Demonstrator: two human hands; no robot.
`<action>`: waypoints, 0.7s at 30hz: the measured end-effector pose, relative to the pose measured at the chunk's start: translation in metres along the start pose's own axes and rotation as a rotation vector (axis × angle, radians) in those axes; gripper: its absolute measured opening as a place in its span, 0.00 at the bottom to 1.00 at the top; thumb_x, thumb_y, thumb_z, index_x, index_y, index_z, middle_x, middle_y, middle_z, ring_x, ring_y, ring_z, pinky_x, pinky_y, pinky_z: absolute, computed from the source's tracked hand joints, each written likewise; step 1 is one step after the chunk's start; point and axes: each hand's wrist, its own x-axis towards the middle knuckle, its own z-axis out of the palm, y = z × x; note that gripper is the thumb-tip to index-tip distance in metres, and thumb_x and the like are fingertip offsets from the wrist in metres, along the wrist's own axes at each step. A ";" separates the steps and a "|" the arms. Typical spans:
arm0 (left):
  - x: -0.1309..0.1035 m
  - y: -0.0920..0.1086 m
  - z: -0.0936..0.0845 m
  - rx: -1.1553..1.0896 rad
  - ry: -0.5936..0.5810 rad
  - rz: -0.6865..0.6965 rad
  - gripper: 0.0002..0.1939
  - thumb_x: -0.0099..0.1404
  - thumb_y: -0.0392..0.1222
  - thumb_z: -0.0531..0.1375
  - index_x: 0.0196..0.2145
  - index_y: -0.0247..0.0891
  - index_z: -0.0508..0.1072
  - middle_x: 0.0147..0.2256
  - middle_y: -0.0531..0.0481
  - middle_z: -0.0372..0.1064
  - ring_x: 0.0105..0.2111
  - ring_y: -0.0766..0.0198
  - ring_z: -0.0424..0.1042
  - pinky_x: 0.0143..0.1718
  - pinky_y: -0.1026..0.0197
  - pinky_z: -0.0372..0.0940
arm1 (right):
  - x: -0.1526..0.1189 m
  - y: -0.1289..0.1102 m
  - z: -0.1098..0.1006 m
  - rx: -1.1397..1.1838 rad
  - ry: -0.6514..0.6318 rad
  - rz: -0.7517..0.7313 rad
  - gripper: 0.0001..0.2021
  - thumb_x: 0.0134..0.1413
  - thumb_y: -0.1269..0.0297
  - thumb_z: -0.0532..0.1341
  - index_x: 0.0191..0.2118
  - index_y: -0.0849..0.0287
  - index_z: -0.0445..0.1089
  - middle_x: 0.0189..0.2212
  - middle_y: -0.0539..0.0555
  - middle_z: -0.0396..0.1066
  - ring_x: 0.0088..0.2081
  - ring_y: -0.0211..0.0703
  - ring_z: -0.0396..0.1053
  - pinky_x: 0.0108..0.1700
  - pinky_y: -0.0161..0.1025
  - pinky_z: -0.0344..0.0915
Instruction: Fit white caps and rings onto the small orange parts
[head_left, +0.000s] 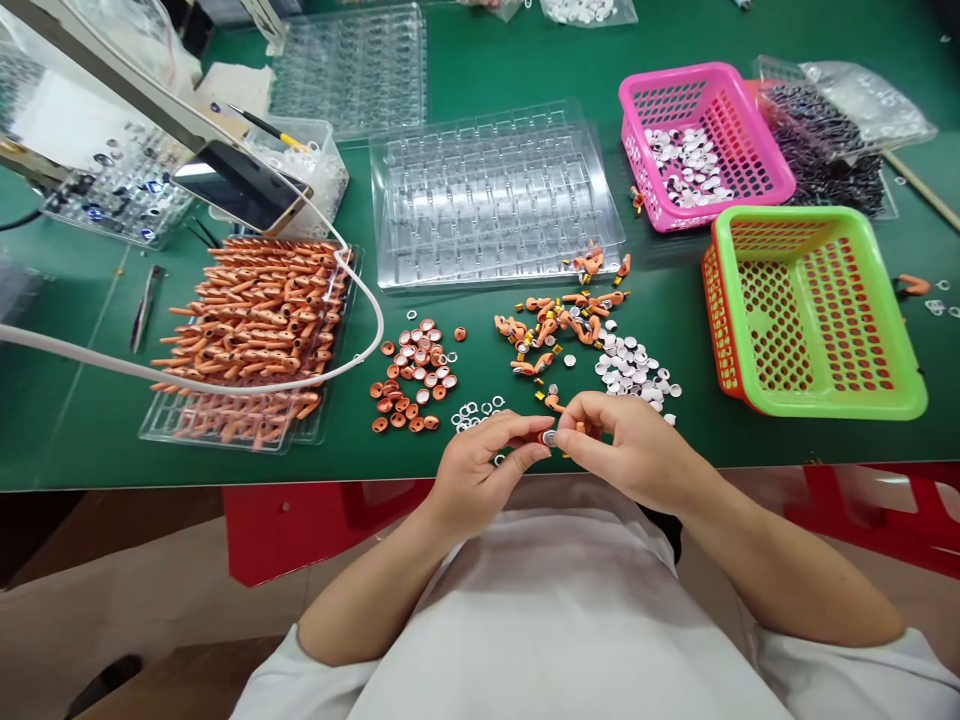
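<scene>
At the table's front edge my left hand (480,470) pinches a small orange cup with a silvery round face (550,438). My right hand (626,440) is closed on an orange curved part (581,428), its fingertips close against the cup. Just beyond the hands lie orange curved parts with yellow bits (547,325). Round orange cups (412,375) and thin white rings (476,412) are spread to the left of them. A pile of white discs (634,370) is behind my right hand. The fingers partly hide both held pieces.
Left stands a clear tray heaped with orange parts (255,320), crossed by a white cable (360,360) below a phone (240,185). Clear trays (495,200) lie at the back. To the right are a pink basket (772,185) and a green basket (885,390).
</scene>
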 end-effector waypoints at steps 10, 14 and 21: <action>-0.001 -0.005 -0.001 0.013 -0.022 0.083 0.11 0.65 0.36 0.62 0.46 0.39 0.78 0.34 0.47 0.77 0.34 0.63 0.73 0.37 0.62 0.68 | 0.002 -0.005 0.002 -0.045 -0.011 -0.002 0.08 0.57 0.65 0.59 0.27 0.58 0.67 0.20 0.46 0.64 0.23 0.34 0.59 0.25 0.33 0.54; -0.001 -0.007 -0.002 0.020 -0.028 0.105 0.12 0.65 0.36 0.61 0.46 0.40 0.78 0.35 0.46 0.77 0.34 0.62 0.73 0.37 0.60 0.68 | 0.003 -0.003 0.002 -0.051 -0.024 -0.008 0.08 0.57 0.65 0.59 0.27 0.58 0.67 0.20 0.46 0.65 0.23 0.34 0.59 0.25 0.33 0.54; -0.002 -0.008 -0.001 0.048 -0.012 0.080 0.10 0.66 0.37 0.61 0.44 0.40 0.78 0.34 0.46 0.77 0.34 0.62 0.74 0.36 0.61 0.68 | 0.004 -0.003 0.006 -0.084 0.014 -0.013 0.06 0.56 0.67 0.59 0.29 0.58 0.67 0.24 0.48 0.69 0.26 0.36 0.64 0.28 0.34 0.58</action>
